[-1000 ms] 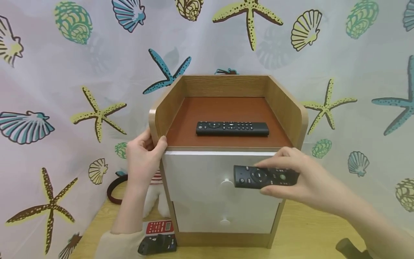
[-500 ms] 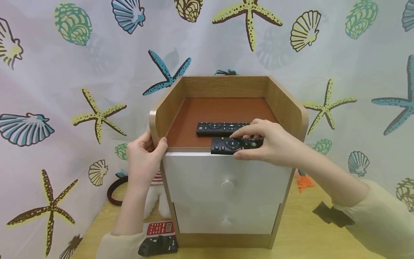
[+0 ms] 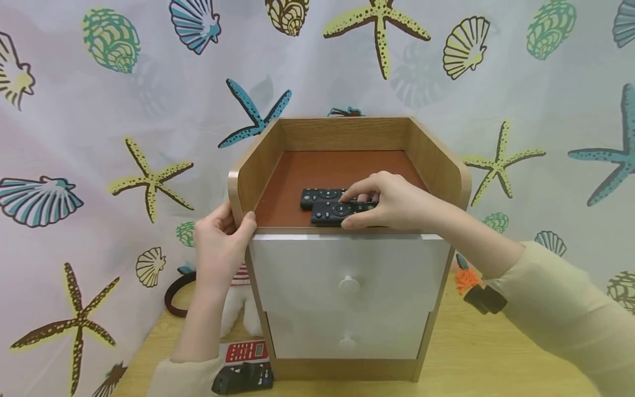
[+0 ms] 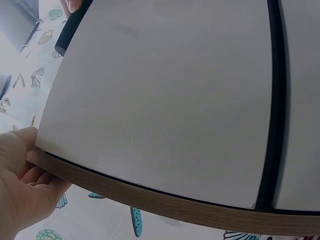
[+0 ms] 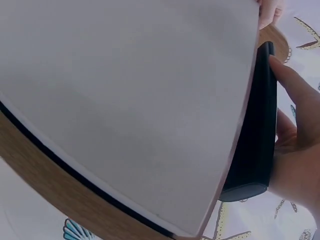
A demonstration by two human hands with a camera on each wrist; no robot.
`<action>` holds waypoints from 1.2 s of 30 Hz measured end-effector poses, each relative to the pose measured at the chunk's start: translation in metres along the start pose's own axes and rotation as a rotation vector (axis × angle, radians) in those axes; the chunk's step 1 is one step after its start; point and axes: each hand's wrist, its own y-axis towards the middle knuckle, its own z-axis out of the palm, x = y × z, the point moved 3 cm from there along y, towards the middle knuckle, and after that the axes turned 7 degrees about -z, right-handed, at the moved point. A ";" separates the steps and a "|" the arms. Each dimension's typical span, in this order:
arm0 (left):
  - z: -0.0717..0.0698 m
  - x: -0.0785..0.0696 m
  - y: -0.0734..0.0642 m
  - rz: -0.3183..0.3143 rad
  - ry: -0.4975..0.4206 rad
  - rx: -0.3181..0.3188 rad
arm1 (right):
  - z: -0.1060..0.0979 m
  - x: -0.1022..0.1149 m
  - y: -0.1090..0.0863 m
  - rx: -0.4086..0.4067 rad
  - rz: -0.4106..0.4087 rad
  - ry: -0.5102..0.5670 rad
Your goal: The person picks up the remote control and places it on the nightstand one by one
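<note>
In the head view, a small bedside cabinet (image 3: pixel 349 264) with two white drawers stands in the middle. My left hand (image 3: pixel 220 242) grips the front edge of its left side panel, thumb at the front, as the left wrist view also shows. Between thumb and fingers my right hand (image 3: pixel 394 201) pinches a black remote control (image 3: pixel 323 214), which lies along the front edge of the brown top (image 3: pixel 342 165). Just behind is a second black remote control (image 3: pixel 310 197), partly covered by the first one and by my right hand. Seen from the right wrist, the held remote (image 5: pixel 255 135) appears end-on beside the drawer front.
Raised wooden sides (image 3: pixel 441 154) and a back panel (image 3: pixel 347 132) border the top. On the floor at left are a red calculator (image 3: pixel 245 351), a white plush toy (image 3: pixel 242 306) and a dark ring (image 3: pixel 173 298). Something orange (image 3: pixel 465 280) lies at right. A patterned curtain (image 3: pixel 149 110) hangs behind.
My right hand has carried the remote from in front of the upper drawer up, back and leftward onto the top's front, close to the other remote. My left hand has stayed on the side panel.
</note>
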 end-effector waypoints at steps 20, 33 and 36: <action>0.000 -0.003 -0.001 0.005 0.002 -0.002 | 0.005 -0.017 0.031 0.051 0.002 -0.017; 0.000 -0.001 -0.001 -0.006 -0.009 -0.003 | 0.008 -0.021 0.031 0.081 0.042 -0.001; 0.000 -0.001 -0.001 -0.003 -0.010 -0.003 | 0.010 -0.021 0.030 0.061 0.035 -0.007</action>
